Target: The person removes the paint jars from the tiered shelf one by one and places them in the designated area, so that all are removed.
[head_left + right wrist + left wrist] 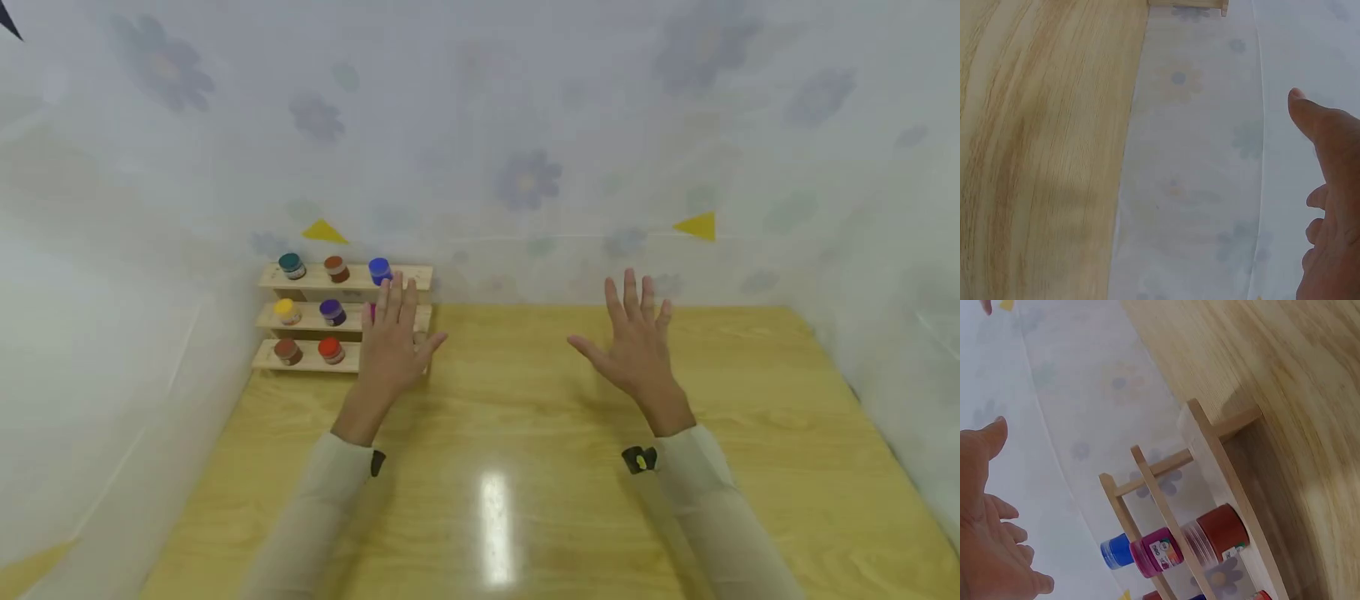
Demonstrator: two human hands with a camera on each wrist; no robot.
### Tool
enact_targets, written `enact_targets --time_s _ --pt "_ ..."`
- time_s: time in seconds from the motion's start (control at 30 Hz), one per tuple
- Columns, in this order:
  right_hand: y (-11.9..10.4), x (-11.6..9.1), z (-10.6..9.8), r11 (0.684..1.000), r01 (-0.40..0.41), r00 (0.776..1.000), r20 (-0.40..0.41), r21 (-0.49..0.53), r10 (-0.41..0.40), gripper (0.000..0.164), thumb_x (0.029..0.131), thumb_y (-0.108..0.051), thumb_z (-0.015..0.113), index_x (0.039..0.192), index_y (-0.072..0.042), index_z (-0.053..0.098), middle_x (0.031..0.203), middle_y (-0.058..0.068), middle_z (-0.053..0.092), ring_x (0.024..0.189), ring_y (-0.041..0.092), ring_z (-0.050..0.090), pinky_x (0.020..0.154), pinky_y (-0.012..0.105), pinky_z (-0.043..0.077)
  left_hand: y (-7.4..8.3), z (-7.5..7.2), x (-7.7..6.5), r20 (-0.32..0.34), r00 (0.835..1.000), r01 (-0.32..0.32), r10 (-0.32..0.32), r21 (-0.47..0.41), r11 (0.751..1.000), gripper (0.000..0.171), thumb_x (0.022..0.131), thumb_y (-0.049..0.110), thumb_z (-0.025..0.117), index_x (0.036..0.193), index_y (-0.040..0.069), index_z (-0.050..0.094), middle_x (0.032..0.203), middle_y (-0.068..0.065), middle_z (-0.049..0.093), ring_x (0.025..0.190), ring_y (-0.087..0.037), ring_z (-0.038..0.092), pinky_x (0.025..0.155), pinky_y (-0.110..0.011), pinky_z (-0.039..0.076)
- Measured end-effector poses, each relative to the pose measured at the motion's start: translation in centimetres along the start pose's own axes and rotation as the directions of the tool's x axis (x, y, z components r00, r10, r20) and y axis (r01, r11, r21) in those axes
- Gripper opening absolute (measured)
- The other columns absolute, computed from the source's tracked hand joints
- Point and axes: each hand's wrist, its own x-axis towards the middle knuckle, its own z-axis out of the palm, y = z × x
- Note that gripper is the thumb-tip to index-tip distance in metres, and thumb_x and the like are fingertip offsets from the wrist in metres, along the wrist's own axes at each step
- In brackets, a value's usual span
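Above the grained table (517, 400), right grip (637, 350) is spread, left grip (390, 346) likewise near the tiered wooden rack (309, 318)

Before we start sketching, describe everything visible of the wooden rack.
The rack looks like pale wood: three stepped shelves joined by side pieces. It stands upright on the table, at far left, near the flowered sheet. Colourful jars rest on every shelf. In the head view, the left hand, apart from it, partly hides its right end.
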Motion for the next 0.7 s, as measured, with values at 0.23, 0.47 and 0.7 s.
enact_targets --time_s 0.23,0.47,0.7 --pt "-1.5 0.9 1.0 0.999 0.02 1.0 0.013 0.034 -0.02 0.098 0.085 -0.066 0.052 0.154 -0.013 0.006 0.16 0.012 -0.01 0.146 0.04 -0.009 0.111 0.073 -0.002 -2.0 -0.8 -0.5 -0.014 0.999 0.034 -0.034 0.004 0.999 0.09 0.093 0.052 0.052 0.153 0.008 0.003 0.161 -0.015 0.001 0.148 -0.035 0.006 0.114 -0.067 0.017" --pt "-3.0 1.5 1.6 0.997 0.04 0.999 0.021 0.068 -0.041 0.1 0.084 -0.066 0.053 0.154 -0.018 0.0 0.16 0.01 -0.011 0.147 0.036 -0.012 0.112 0.072 -0.001 -3.7 -1.6 -0.8 -0.022 0.998 0.055 -0.055 0.008 0.998 0.09 0.093 0.051 0.053 0.153 0.006 0.003 0.16 -0.016 0.002 0.147 -0.036 0.005 0.115 -0.066 0.013" --pt "-4.3 1.8 2.8 0.991 0.061 0.997 0.041 0.12 -0.066 0.101 0.085 -0.067 0.052 0.153 -0.018 -0.003 0.16 0.012 -0.01 0.147 0.037 -0.01 0.112 0.072 -0.001 -5.3 -1.9 -1.4 -0.022 0.997 0.072 -0.073 -0.017 0.997 0.085 0.095 0.046 0.05 0.152 0.004 0.003 0.16 -0.016 0.001 0.148 -0.036 0.004 0.115 -0.066 0.012"
